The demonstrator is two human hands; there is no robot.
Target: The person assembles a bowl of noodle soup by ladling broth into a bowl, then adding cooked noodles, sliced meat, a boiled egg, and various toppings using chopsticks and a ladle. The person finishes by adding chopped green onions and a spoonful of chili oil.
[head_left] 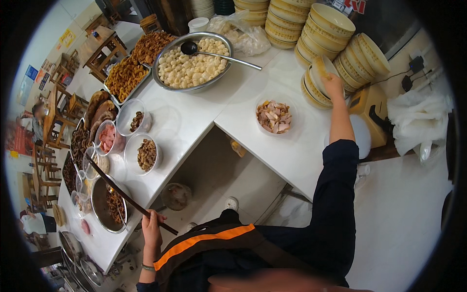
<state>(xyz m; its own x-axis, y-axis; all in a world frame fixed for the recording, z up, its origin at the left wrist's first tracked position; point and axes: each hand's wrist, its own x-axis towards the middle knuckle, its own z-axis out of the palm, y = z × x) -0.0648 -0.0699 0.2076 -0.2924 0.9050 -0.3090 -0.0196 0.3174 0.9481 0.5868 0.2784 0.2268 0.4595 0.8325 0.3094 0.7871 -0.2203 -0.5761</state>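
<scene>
My left hand (152,228) is closed round a pair of long dark chopsticks (121,193). Their far ends reach over the small tubs, past a steel bowl (123,202) of chopped brown food. On the far right, my right arm stretches out to the stacked bowls. There my right hand (333,86) grips the rim of a cream bowl (317,74) with a yellow pattern, at the top of a tilted stack. The fingers beyond the rim are partly hidden. Left of this arm, a clear round tub (276,118) of cut meat pieces stands on the white table (243,104).
A large steel basin (194,87) of pale balls holds a black ladle (189,47). Trays of fried food (125,80) and clear tubs (142,153) line the left. More bowl stacks (331,27) stand behind; a yellow box (372,109) and white plastic bags (421,119) sit at right.
</scene>
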